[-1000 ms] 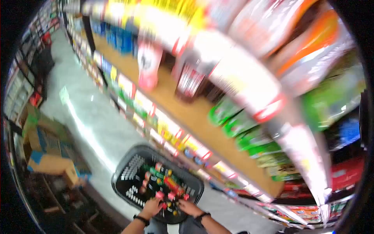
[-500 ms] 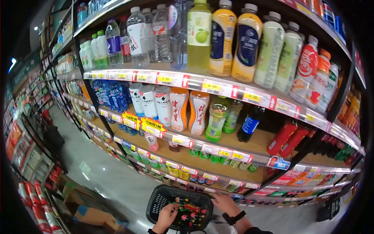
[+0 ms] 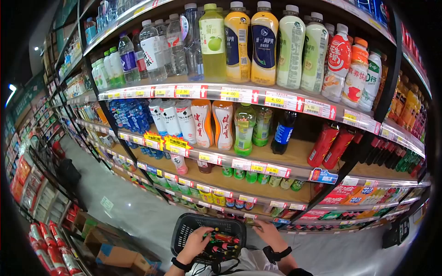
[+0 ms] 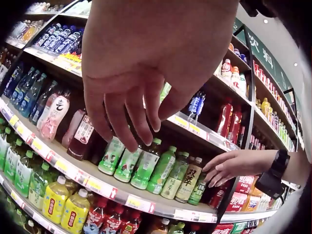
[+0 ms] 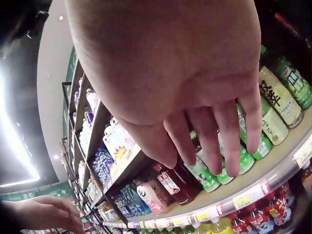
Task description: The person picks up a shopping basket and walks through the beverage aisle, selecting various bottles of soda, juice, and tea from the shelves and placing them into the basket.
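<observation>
A black shopping basket [image 3: 180, 228] with slotted sides holds several small dark bottles with red labels [image 3: 227, 238]. My left hand [image 3: 196, 243] is over the basket's left part, fingers loosely bent. In the left wrist view, nothing shows between the fingers of this left hand [image 4: 141, 63]. Just right of the basket, my right hand [image 3: 270, 235] has its fingers extended toward the shelves. The right wrist view shows that right hand [image 5: 180, 73] with relaxed, slightly spread fingers and no object in them. Green tea bottles [image 4: 144, 165] on a shelf appear beyond both hands.
Tall drink shelves [image 3: 202, 91] with price tags run across the front. Cardboard boxes [image 3: 120, 255] and red packages [image 3: 56, 246] lie at the lower left. An aisle floor [image 3: 108, 198] stretches back on the left. Another black basket [image 3: 397, 232] stands at the right.
The head view has lifted from a blurred, tilted look at the basket to the shelves. My right hand has moved from over the basket to its right; the left stays above it.
</observation>
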